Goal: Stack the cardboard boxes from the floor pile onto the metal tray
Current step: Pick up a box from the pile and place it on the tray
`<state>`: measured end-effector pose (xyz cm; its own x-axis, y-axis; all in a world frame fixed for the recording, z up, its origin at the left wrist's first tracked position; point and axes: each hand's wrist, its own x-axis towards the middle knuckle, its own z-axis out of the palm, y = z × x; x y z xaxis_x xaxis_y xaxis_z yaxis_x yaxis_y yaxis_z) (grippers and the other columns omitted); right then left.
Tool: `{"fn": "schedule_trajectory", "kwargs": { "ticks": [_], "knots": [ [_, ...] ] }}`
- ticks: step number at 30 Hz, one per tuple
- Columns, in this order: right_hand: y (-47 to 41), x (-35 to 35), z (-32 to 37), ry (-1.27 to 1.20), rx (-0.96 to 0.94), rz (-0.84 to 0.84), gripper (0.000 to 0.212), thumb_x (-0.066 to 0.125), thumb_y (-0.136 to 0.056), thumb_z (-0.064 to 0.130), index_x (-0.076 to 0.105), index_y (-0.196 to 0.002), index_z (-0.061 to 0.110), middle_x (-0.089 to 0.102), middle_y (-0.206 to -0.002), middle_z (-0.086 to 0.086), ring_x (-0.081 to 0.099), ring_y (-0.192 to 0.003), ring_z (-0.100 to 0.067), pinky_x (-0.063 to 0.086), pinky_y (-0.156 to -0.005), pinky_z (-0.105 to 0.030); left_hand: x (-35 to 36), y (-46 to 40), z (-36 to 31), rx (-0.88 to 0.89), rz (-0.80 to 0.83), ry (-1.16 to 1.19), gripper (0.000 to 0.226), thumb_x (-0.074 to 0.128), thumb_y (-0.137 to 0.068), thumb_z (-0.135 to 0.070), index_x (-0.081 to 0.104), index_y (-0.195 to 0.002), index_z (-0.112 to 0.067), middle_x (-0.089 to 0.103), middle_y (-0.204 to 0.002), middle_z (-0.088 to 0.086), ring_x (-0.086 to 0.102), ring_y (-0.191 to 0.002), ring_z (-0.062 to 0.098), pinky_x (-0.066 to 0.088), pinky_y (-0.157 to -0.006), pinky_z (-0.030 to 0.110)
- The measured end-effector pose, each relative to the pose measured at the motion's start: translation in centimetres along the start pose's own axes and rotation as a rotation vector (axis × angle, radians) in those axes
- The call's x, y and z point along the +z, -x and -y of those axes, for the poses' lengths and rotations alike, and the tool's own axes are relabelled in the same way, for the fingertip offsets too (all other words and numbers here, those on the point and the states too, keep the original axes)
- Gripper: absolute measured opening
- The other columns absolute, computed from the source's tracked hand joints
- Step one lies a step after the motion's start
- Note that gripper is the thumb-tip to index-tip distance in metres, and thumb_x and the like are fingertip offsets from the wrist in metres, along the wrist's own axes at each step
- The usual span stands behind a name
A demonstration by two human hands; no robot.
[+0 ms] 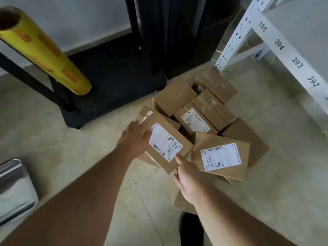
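Observation:
A pile of brown cardboard boxes (209, 110) lies on the tiled floor in the middle. On its near left side is a box with a white shipping label (166, 144). My left hand (134, 137) grips its left edge, thumb on top. My right hand (188, 176) holds its near corner, the thumb lying on top by the label and the fingers hidden below. Another labelled box (221, 157) lies tilted just to the right. The shiny metal tray (14, 185) shows only partly at the left edge, well apart from the pile.
A yellow roll of wrap film (44, 50) sits on a black stand (115, 86) at the back left. White numbered shelving (284, 43) runs along the right. My dark shoe (190, 228) is near the bottom centre, a flat box beside it.

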<state>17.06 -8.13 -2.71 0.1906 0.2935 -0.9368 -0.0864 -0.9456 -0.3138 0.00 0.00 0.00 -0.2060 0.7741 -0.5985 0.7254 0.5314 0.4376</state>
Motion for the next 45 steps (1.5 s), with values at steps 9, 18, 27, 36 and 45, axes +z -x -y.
{"fn": "schedule_trajectory", "kwargs": {
  "ticks": [9,18,27,36,45],
  "knots": [
    [3.3,0.8,0.5,0.146,-0.117,-0.069,0.063,0.054,-0.096,0.058,0.045,-0.151,0.029,0.052,-0.148,0.002,0.053,-0.129,-0.025,0.044,-0.113,-0.049,-2.1,1.8,3.8,-0.038,0.004,0.035,0.056,0.046,-0.099,-0.054,0.044,-0.147,-0.026,0.042,-0.14,0.013,0.044,-0.129,0.034,0.05,-0.091,0.044],
    [11.7,4.8,2.1,0.303,-0.29,-0.074,0.056,0.049,-0.103,0.051,0.034,-0.155,0.037,0.056,-0.139,0.001,0.054,-0.118,-0.026,0.047,-0.106,-0.05,-7.5,8.8,9.9,-0.22,-0.084,0.433,0.063,0.057,-0.092,-0.059,0.034,-0.143,-0.03,0.067,-0.118,0.0,0.068,-0.092,0.024,0.055,-0.07,0.034],
    [19.0,12.1,3.3,0.241,-0.434,0.024,0.028,0.06,-0.098,0.031,0.055,-0.125,0.037,0.071,-0.115,0.003,0.068,-0.104,-0.018,0.056,-0.097,-0.046,-15.3,14.3,17.2,-0.32,-0.04,0.706,0.052,0.076,-0.087,-0.049,0.041,-0.116,-0.024,0.056,-0.124,0.006,0.069,-0.099,0.03,0.065,-0.06,0.051],
    [22.7,20.8,2.4,0.429,-0.699,-0.052,0.063,0.056,-0.101,0.04,0.029,-0.158,0.035,0.045,-0.135,0.014,0.059,-0.115,-0.015,0.055,-0.073,-0.023,-20.9,16.9,23.1,-0.218,0.04,0.785,0.047,0.084,-0.082,-0.042,0.056,-0.117,-0.029,0.056,-0.132,-0.002,0.067,-0.106,0.024,0.066,-0.067,0.043],
    [23.2,29.5,-1.8,0.54,-0.479,0.125,0.038,0.061,-0.095,0.042,0.049,-0.131,0.042,0.072,-0.112,0.013,0.07,-0.098,-0.013,0.059,-0.091,-0.043,-20.9,18.9,29.6,-0.298,-0.055,0.962,0.05,0.073,-0.093,-0.037,0.052,-0.139,-0.039,0.064,-0.125,-0.011,0.069,-0.103,0.014,0.065,-0.078,0.047]
  ]
}}
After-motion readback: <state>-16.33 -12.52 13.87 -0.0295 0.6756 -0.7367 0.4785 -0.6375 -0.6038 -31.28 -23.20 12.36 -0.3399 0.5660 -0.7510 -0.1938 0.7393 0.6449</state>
